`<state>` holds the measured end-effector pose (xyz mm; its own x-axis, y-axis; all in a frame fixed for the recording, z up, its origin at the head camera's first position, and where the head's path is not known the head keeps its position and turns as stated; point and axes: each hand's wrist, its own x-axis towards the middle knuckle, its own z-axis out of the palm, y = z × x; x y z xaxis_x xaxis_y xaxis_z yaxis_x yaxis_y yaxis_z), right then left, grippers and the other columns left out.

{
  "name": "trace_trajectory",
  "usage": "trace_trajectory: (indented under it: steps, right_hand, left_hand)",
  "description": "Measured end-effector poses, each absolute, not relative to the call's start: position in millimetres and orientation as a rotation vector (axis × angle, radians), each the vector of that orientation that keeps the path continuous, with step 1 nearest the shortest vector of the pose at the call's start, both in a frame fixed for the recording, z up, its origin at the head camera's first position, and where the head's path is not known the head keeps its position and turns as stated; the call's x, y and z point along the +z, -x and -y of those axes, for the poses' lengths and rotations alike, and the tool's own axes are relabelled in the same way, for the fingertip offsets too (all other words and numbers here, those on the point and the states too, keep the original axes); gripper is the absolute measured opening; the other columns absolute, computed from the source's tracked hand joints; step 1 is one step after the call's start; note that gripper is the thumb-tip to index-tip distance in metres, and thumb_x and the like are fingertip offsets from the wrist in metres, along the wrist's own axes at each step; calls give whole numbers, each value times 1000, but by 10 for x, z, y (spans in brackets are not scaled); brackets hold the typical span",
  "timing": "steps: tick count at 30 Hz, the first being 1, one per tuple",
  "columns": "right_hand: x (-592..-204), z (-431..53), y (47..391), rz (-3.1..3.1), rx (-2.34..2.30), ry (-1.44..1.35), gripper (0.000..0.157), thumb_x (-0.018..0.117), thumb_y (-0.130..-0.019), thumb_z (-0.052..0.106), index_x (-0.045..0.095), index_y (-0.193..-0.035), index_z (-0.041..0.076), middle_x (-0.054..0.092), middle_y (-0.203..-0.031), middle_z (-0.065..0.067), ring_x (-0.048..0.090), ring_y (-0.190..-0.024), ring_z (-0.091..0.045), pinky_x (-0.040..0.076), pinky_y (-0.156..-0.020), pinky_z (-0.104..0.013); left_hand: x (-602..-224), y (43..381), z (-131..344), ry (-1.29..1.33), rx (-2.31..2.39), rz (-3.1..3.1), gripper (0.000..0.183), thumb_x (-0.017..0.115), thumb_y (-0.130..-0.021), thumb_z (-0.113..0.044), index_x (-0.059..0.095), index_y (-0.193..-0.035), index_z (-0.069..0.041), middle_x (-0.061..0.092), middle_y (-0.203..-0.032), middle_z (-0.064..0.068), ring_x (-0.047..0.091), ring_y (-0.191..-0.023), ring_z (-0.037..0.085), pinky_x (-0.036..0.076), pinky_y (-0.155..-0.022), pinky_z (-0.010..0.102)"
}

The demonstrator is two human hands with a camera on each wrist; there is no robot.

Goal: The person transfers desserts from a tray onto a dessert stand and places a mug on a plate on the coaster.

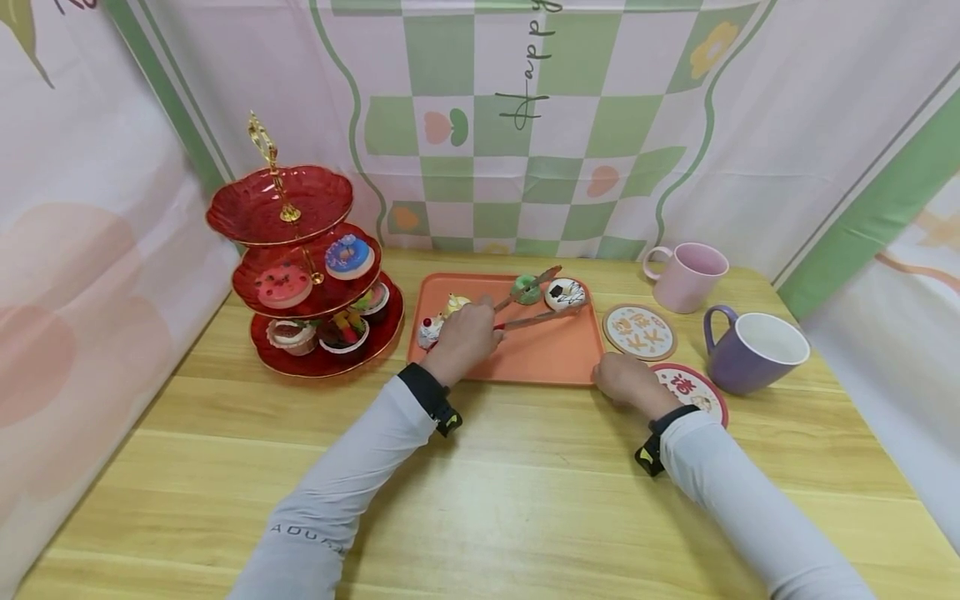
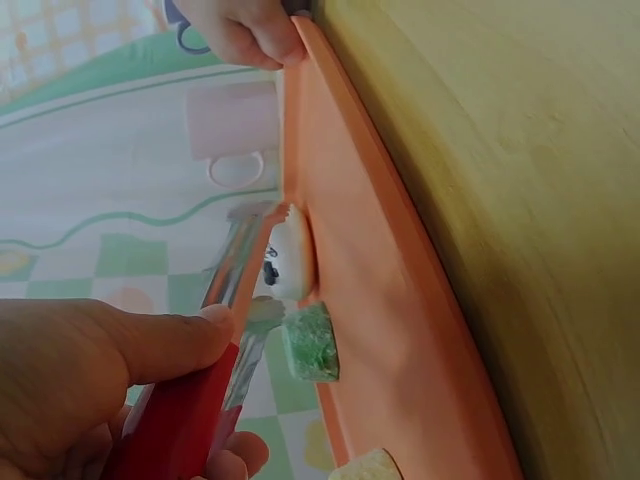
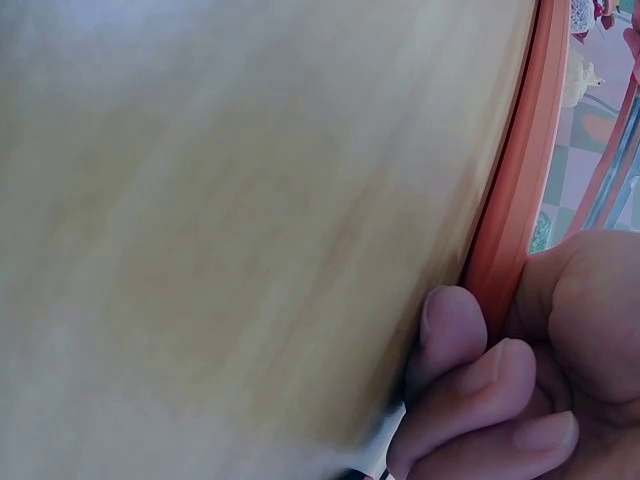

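My left hand (image 1: 463, 335) grips the red handle (image 2: 180, 420) of a pair of metal food tongs (image 1: 542, 317). The tong arms stand spread, their tips on either side of a white doughnut with dark drizzle (image 1: 565, 294). A green doughnut (image 1: 527, 289) lies beneath and between the arms. Both sit on an orange tray (image 1: 517, 362), along with a yellowish pastry (image 1: 457, 303) and a white cream cake with a red berry (image 1: 430, 332) close to the left hand. My right hand (image 1: 626, 381) holds the tray's front right corner, fingers curled at the rim in the right wrist view.
A red three-tier stand (image 1: 281, 204) with several cakes on its lower tiers stands left of the tray. To the right are a pink mug (image 1: 686, 279), a purple mug (image 1: 750, 354) and two round coasters (image 1: 640, 332), one partly behind the right hand. A patterned cloth (image 1: 495, 192) hangs behind.
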<state>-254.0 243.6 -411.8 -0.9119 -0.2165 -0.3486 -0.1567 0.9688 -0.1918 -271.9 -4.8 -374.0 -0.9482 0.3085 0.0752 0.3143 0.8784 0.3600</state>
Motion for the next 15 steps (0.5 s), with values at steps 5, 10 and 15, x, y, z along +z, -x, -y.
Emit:
trace_trajectory:
  steps: [5,10,15]
  right_hand:
    - [-4121,-2432,2545,-2735,-225,254,29,39,-95,14,58,-76,4,55,-79,-12,52,-66,-25,44,-62,-38]
    - [-4119,-2435,2554,-2720,-232,231,29,38,-95,14,59,-79,3,55,-80,-12,52,-66,-24,43,-62,-37]
    - [-4125,-2433,2555,-2718,-235,234,29,38,-95,14,59,-79,3,56,-81,-13,52,-67,-25,43,-62,-37]
  left_hand:
    - [-3729,2715,43,498,-584,3041,29,68,-87,-26,52,-95,-3,55,-73,6,57,-58,16,45,-48,26]
    - [-3710,2708,32,495,-608,3043,31,68,-86,-28,52,-96,-3,54,-73,5,55,-58,16,43,-47,26]
    - [-3713,2691,14,482,-673,3045,31,68,-86,-28,53,-97,-3,53,-74,5,53,-58,16,41,-46,25]
